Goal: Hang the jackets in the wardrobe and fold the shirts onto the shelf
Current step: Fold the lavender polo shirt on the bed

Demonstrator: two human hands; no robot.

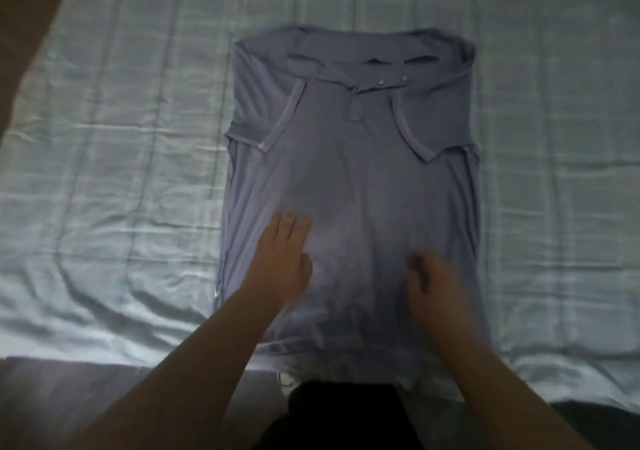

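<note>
Writing: I'm scanning for a brand or label and can read nothing; the picture is dim and soft, no tag legible.
Bed: I've got a pale checked sheet (114,158) spread across the whole view, creased, most heavily at the lower left.
Left grip: my left hand (282,259) lies palm down and open, fingers (289,222) stretched forward and close together, flat on the lower left part of the shirt. It holds nothing, it only presses on the cloth.
Shirt: the grey-blue polo shirt (353,179) lies front up in the middle of the bed, collar at the far end, hem toward me and reaching the near edge of the bed. Both short sleeves are turned in over the chest, so the sides run nearly straight.
Placket: I see two small pale buttons (381,82) just under the collar, the collar itself lying flat and wide.
Right grip: my right hand (438,287) rests on the lower right of the shirt, fingers curled in loosely toward the palm, half closed. Whether it pinches any cloth I cannot tell; it is blurred there.
Hands together: both are on the shirt, apart from each other, left a little farther forward than right.
Near edge: dark clothing (343,415) of mine shows below the hem, between my forearms.
</note>
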